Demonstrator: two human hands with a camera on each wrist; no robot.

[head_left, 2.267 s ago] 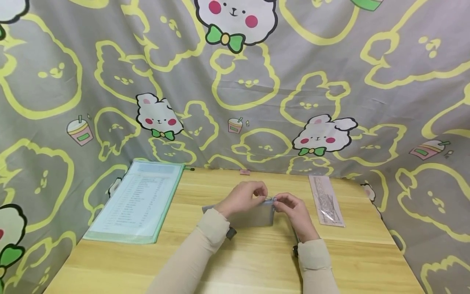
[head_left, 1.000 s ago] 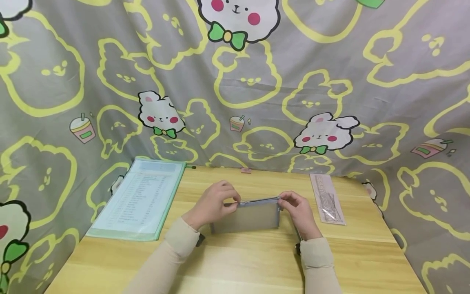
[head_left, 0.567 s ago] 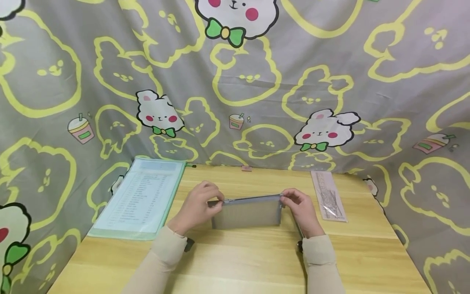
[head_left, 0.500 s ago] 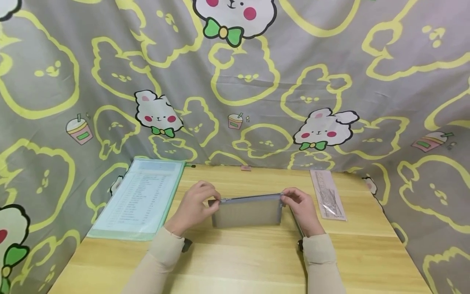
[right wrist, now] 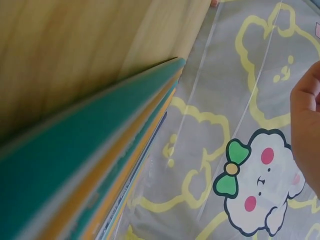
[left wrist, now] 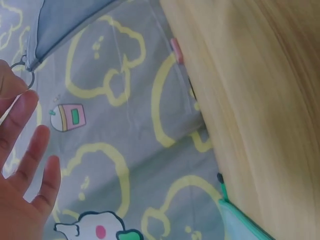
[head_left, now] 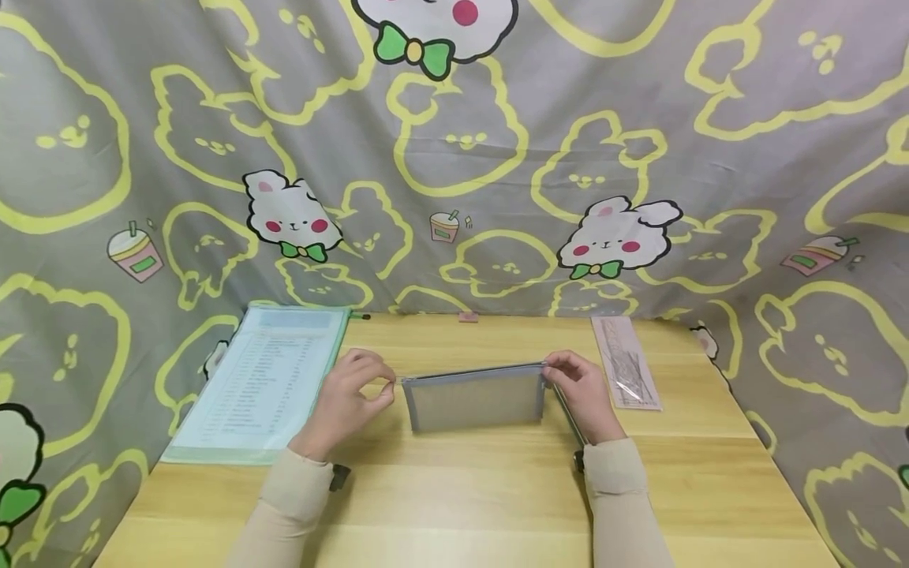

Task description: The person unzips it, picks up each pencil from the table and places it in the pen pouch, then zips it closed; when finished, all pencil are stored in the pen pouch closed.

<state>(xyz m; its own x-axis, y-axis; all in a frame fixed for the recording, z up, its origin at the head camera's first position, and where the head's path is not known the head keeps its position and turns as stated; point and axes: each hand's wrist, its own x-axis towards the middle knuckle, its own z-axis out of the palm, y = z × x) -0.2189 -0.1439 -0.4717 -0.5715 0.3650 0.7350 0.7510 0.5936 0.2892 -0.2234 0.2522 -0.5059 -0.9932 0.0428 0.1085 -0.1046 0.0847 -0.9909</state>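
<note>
A grey zip pouch (head_left: 476,401) with a see-through side stands upright on the table, a dark slit along its top edge. At its upper left corner my left hand (head_left: 348,402) pinches a small ring (left wrist: 32,79) of the zip pull, thumb against forefinger, as the left wrist view shows. The other fingers of that hand are spread loosely. My right hand (head_left: 582,392) pinches the pouch's upper right corner. In the right wrist view only part of the right hand (right wrist: 306,125) shows, and the pouch is out of sight.
A mint-edged document folder (head_left: 248,386) with a printed list lies at left. A clear packet of rulers (head_left: 628,367) lies at right. A small pink block (head_left: 468,317) sits by the back curtain. Teal and orange edges, like stacked books (right wrist: 100,150), stand beneath the right forearm.
My left hand has slid from the pouch's right end along the zip to its left end and now sits just beyond the corner. My right hand keeps pinching the right corner.
</note>
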